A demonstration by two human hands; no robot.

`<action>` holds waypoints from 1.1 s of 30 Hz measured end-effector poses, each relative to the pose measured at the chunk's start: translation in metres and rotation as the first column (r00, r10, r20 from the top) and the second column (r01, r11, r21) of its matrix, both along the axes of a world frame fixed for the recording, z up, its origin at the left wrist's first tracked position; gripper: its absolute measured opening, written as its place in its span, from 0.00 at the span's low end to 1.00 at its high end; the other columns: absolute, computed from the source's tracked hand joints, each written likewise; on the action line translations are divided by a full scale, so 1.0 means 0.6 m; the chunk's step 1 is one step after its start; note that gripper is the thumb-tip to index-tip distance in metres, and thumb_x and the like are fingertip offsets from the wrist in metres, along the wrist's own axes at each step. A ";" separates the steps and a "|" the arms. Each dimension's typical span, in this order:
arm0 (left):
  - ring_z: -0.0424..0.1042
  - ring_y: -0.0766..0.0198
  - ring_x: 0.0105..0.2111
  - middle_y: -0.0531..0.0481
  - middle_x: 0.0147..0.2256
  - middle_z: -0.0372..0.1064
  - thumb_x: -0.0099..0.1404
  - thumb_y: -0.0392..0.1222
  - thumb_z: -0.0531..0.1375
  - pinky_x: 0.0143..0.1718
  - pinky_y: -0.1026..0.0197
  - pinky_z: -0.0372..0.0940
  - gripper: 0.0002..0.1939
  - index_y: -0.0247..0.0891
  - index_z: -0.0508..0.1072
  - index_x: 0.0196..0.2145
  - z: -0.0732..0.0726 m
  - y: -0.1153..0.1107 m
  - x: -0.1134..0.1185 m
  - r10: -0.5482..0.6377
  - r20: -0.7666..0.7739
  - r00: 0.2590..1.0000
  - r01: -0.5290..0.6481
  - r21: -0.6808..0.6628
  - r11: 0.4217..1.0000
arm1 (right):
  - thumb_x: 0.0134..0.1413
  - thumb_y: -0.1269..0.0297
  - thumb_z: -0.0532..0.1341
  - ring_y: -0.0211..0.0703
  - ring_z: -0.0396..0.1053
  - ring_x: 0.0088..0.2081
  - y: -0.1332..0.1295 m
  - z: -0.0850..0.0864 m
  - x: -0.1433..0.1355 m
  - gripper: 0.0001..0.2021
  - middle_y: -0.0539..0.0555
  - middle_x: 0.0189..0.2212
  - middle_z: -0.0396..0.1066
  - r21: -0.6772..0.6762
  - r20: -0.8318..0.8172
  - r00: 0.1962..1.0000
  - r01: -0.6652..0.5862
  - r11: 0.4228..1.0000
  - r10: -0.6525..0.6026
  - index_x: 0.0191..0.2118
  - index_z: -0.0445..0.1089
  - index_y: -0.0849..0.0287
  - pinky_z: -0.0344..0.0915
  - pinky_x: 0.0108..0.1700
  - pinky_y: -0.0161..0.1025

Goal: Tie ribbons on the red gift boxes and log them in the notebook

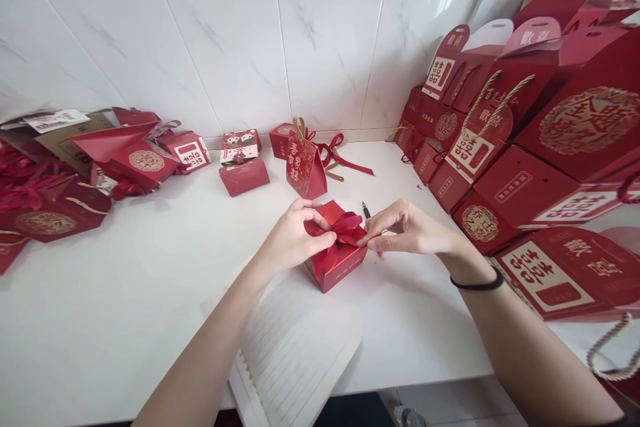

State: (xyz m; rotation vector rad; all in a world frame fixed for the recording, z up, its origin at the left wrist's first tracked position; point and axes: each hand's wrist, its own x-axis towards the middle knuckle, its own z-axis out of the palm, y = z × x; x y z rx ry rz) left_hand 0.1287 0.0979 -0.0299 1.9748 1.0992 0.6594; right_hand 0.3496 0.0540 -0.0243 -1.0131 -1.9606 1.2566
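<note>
Small red box (345, 270), glossy red bow (347, 223) on top; left hand (293, 237) grasps its left side, right hand (411, 230) pinches its right, fingertips together

The box (345, 273) is bright red, with faint lettering on its side; the bow (346, 221) is a deeper, pinkish red. The table (150, 320) is plain white, the wall (210, 13) white with grey veins. The notebook (300, 347) is white with thin grey lines. The pen (367, 209) is black, and so is the wristband (477, 287). The bags (590, 120) are dark red, some bearing round gold patterns, others white panels (540, 280) with red characters. The loose ribbon (356, 166) is crimson.
</note>
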 end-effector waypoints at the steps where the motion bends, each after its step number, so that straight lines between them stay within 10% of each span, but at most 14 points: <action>1: 0.64 0.56 0.52 0.50 0.48 0.63 0.51 0.43 0.61 0.54 0.55 0.59 0.04 0.40 0.72 0.24 0.000 -0.001 0.001 0.004 -0.002 1.000 -0.004 0.005 1.000 | 0.51 0.63 0.62 0.37 0.64 0.22 0.000 0.001 -0.001 0.10 0.54 0.21 0.70 0.003 -0.002 1.000 -0.008 1.000 0.008 0.34 0.76 0.65 0.60 0.23 0.34; 22: 0.63 0.55 0.52 0.49 0.48 0.63 0.53 0.42 0.60 0.53 0.53 0.59 0.05 0.40 0.72 0.23 -0.003 -0.001 0.004 0.051 0.039 0.998 -0.051 -0.010 0.999 | 0.52 0.65 0.60 0.34 0.58 0.20 -0.005 0.010 0.007 0.09 0.51 0.18 0.66 0.127 0.086 0.996 -0.016 0.992 0.005 0.25 0.73 0.63 0.54 0.23 0.34; 24: 0.63 0.54 0.52 0.49 0.49 0.63 0.54 0.43 0.60 0.54 0.52 0.58 0.06 0.40 0.73 0.24 -0.003 0.000 0.003 0.048 0.044 0.998 -0.047 -0.021 0.999 | 0.54 0.62 0.59 0.34 0.57 0.20 -0.016 0.020 -0.006 0.11 0.51 0.19 0.66 0.358 0.181 0.965 0.115 0.927 -0.190 0.27 0.72 0.62 0.54 0.24 0.36; 28: 0.65 0.54 0.50 0.47 0.48 0.64 0.55 0.42 0.58 0.54 0.52 0.57 0.07 0.39 0.73 0.24 -0.001 0.001 0.001 0.025 0.086 0.996 -0.021 -0.040 0.999 | 0.51 0.47 0.61 0.40 0.59 0.27 -0.040 0.021 -0.055 0.20 0.53 0.25 0.66 0.834 0.188 0.878 0.094 0.544 -0.440 0.36 0.70 0.63 0.57 0.35 0.43; 33: 0.65 0.53 0.50 0.47 0.51 0.63 0.55 0.41 0.59 0.54 0.52 0.57 0.07 0.39 0.75 0.26 -0.002 0.009 -0.007 -0.035 0.121 0.992 0.045 -0.080 0.996 | 0.58 0.54 0.58 0.48 0.62 0.39 -0.048 -0.010 -0.100 0.17 0.62 0.43 0.67 0.846 0.358 0.850 -0.120 0.519 -0.386 0.42 0.68 0.65 0.55 0.39 0.45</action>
